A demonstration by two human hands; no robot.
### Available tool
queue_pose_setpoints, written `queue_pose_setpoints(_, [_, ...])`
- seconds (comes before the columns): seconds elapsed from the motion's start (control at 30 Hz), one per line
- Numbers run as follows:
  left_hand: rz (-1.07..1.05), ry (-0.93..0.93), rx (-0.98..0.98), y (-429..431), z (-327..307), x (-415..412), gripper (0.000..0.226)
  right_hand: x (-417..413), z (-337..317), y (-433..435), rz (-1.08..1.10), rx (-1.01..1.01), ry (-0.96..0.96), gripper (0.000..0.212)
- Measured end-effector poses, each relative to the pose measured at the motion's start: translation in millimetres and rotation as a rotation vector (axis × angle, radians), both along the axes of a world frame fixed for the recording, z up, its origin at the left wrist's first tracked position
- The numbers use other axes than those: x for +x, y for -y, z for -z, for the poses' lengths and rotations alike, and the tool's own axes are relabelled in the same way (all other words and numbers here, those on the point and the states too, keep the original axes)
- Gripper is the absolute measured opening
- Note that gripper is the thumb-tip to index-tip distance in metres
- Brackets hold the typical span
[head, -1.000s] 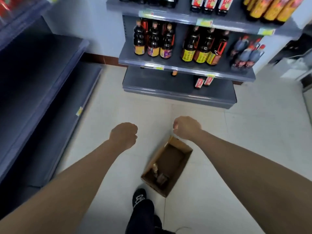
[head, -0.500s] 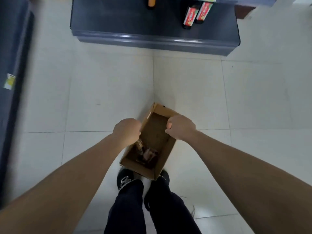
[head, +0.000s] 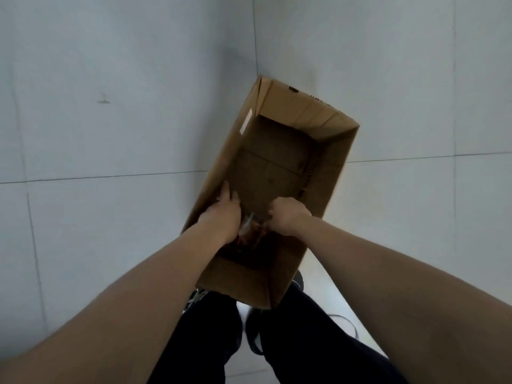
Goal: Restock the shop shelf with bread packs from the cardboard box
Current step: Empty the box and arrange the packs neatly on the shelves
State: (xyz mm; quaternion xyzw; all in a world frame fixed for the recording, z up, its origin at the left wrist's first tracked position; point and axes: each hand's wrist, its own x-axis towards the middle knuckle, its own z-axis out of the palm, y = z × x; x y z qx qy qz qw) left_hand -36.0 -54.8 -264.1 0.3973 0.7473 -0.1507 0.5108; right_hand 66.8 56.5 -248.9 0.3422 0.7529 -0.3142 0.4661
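An open brown cardboard box (head: 288,106) lies on the tiled floor right in front of my feet. Both my hands are down inside its near end. My left hand (head: 221,214) reaches in along the left wall, fingers extended toward the box floor and touching the bread packs (head: 250,231), a clear, reddish-brown bundle showing between my hands. My right hand (head: 288,214) has its fingers curled around the right side of those packs. Most of the packs lie hidden under my hands and in shadow. The far half of the box interior is bare cardboard.
Pale floor tiles (head: 110,106) surround the box on all sides. My dark trouser legs (head: 277,342) and a shoe (head: 299,281) stand at the box's near end. No shelf is in view.
My view has tipped down and closer to the box, so the shelves dropped out of sight. Both hands went from above the box rim to inside it, onto the packs.
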Motion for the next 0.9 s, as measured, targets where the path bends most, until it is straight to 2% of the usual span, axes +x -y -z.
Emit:
queue_pose_setpoints(0.1, [-0.063, 0.013, -0.034, -1.7, 23.5, 5.8, 0.087, 0.7, 39.7, 11.6, -0.022, -0.060, 0.030, 0.038])
queue_pose_setpoints(0.23, [-0.233, -0.051, -0.077, -6.1, 46.7, 9.6, 0.095, -4.2, 76.2, 20.7, -0.063, -0.114, 0.127, 0.034])
queue_pose_setpoints(0.33, [-0.266, -0.140, -0.034, -6.2, 55.1, 16.6, 0.076, -5.0, 89.3, 24.6, -0.123, -0.093, 0.172, 0.033])
queue_pose_setpoints(0.4, [-0.261, -0.127, -0.027, -4.5, 57.3, 19.1, 0.071, -2.7, 95.6, 26.7, -0.181, -0.049, 0.185, 0.035])
queue_pose_setpoints(0.5, [-0.221, -0.075, 0.013, -6.0, 55.3, 16.5, 0.045, 2.1, 99.6, 27.9, -0.217, 0.026, 0.155, 0.030])
queue_pose_setpoints(0.57, [-0.151, -0.102, 0.074, -8.3, 48.9, 13.9, 0.038, 5.1, 96.1, 27.5, -0.202, 0.047, 0.120, 0.028])
queue_pose_setpoints(0.67, [0.034, -0.161, 0.214, -15.9, 33.1, 16.8, 0.043, 5.5, 85.8, 26.1, -0.070, 0.039, 0.114, 0.026])
queue_pose_setpoints(0.73, [0.084, -0.150, 0.309, -26.5, 21.4, 20.1, 0.039, 2.8, 81.2, 21.3, 0.071, 0.040, 0.109, 0.027])
queue_pose_setpoints(0.9, [-0.161, -0.149, 0.471, -54.0, -8.1, 6.3, 0.027, -7.1, 52.6, 4.9, 0.465, 0.188, -0.016, 0.031])
